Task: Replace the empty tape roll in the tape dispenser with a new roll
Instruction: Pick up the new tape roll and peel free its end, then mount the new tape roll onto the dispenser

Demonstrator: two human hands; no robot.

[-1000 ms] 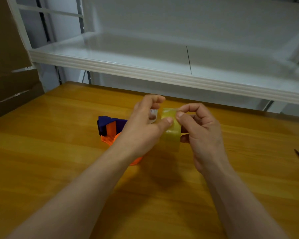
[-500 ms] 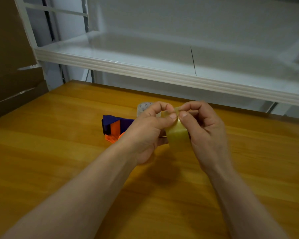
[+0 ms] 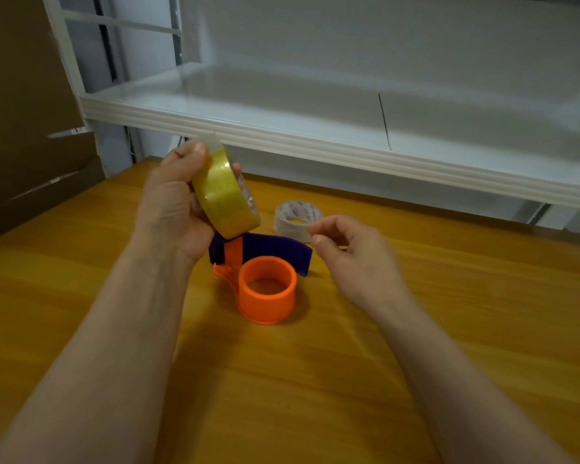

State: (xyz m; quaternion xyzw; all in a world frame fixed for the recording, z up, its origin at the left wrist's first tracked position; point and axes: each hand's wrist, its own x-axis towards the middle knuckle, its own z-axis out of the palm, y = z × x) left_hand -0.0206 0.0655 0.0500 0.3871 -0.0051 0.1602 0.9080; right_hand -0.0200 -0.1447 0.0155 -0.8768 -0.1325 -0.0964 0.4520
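Gripping the new tape roll [image 3: 223, 195] in the left hand [image 3: 171, 209], thumb across its yellowish band, raised and tilted above the bench [image 3: 282, 396]. Hovering beside it with the right hand [image 3: 352, 259], blurred, fingers loosely curled and holding nothing visible. Lying on the bench below and between both hands, the orange-and-purple tape dispenser [image 3: 265, 283], hub bare. Sitting just behind that, the white empty core [image 3: 297, 221]. Spanning the back, a white shelf [image 3: 315, 142].
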